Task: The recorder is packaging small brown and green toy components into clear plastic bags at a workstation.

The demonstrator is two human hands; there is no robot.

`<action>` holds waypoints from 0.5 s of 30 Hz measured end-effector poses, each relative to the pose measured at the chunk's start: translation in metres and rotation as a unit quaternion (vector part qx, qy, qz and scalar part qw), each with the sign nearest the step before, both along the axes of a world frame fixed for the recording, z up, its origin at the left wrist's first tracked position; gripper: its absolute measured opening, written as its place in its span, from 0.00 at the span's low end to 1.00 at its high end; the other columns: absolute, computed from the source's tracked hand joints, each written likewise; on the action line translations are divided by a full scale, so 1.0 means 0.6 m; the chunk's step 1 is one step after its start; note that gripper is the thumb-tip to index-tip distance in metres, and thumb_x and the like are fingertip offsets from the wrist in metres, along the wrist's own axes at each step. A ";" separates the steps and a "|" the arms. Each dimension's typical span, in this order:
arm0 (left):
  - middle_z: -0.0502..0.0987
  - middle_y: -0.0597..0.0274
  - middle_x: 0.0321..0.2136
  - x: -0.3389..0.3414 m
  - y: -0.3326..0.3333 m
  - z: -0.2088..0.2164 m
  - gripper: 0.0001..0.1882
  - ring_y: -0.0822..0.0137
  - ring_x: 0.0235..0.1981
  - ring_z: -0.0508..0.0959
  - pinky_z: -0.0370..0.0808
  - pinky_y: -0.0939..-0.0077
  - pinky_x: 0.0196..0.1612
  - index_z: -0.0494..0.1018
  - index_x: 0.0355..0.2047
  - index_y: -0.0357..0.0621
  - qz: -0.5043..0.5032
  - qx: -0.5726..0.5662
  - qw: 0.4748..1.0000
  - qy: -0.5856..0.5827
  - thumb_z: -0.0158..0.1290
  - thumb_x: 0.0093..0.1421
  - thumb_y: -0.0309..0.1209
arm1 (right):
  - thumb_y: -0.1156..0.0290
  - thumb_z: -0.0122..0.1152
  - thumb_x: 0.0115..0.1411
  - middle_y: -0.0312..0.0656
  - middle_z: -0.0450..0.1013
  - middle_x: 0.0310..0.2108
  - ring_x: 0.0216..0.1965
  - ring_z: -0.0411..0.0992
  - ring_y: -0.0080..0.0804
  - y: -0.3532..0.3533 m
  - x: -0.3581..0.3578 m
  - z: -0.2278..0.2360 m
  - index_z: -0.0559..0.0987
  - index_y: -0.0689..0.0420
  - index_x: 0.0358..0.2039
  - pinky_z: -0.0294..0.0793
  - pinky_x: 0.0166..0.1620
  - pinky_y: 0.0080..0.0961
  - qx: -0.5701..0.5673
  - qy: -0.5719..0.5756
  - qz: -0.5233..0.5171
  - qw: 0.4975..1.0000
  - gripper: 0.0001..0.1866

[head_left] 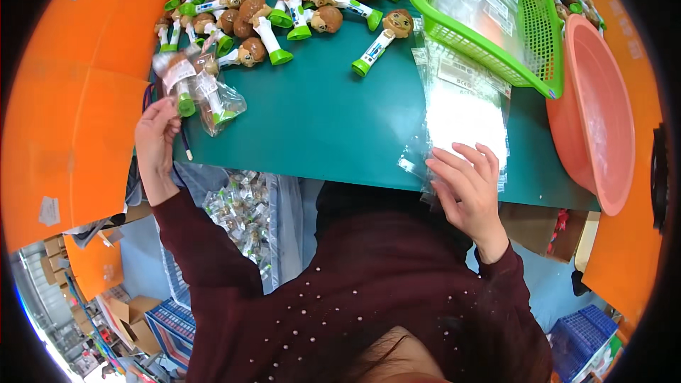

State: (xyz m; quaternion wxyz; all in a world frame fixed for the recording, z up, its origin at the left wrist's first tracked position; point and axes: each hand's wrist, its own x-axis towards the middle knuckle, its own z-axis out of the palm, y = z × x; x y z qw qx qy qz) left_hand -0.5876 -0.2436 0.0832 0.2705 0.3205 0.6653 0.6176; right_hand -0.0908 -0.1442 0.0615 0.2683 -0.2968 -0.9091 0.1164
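Note:
At the left edge of the table my left hand [157, 130] is closed in a pinch at the lower end of a clear-bagged toy [186, 103] with a white stem and green foot. Right beside it lies another bagged toy [215, 103]. My right hand [468, 184] is open, its fingers spread over the near end of a stack of clear plastic bags [464, 117]. A single unbagged toy [379, 42], with a brown-haired head, white stem and green foot, lies on the table between my hands, farther back.
Many similar toys [291, 0] are heaped along the back of the green table [305, 113]. A green basket [489, 35] of clear bags stands back right, beside a pink basin [603, 113]. Below the table's left front, a lined crate [282, 206] holds bagged toys. Orange panels [85, 106] flank the table.

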 end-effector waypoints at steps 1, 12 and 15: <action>0.76 0.66 0.24 -0.006 0.007 -0.004 0.11 0.78 0.22 0.74 0.71 0.86 0.27 0.75 0.41 0.36 0.005 -0.099 0.995 0.009 0.52 0.65 0.31 | 0.79 0.67 0.44 0.34 0.76 0.48 0.54 0.68 0.38 0.003 0.002 0.002 0.79 0.50 0.44 0.57 0.60 0.43 0.006 -0.016 -0.005 1.000 0.23; 0.78 0.49 0.43 0.230 0.260 -0.008 0.41 0.53 0.46 0.78 0.75 0.61 0.46 0.63 0.60 0.42 0.007 -0.250 0.781 0.572 0.56 0.54 0.55 | 0.75 0.69 0.43 0.29 0.75 0.48 0.52 0.69 0.34 0.013 -0.018 -0.019 0.81 0.45 0.40 0.56 0.61 0.45 0.026 -0.014 0.019 0.999 0.21; 0.76 0.45 0.46 0.247 0.272 -0.032 0.41 0.49 0.47 0.76 0.74 0.58 0.47 0.56 0.64 0.42 0.030 -0.230 0.765 0.601 0.57 0.54 0.46 | 0.75 0.69 0.43 0.28 0.76 0.47 0.51 0.70 0.33 0.020 0.004 -0.014 0.81 0.44 0.39 0.56 0.61 0.46 0.042 -0.013 0.043 0.998 0.20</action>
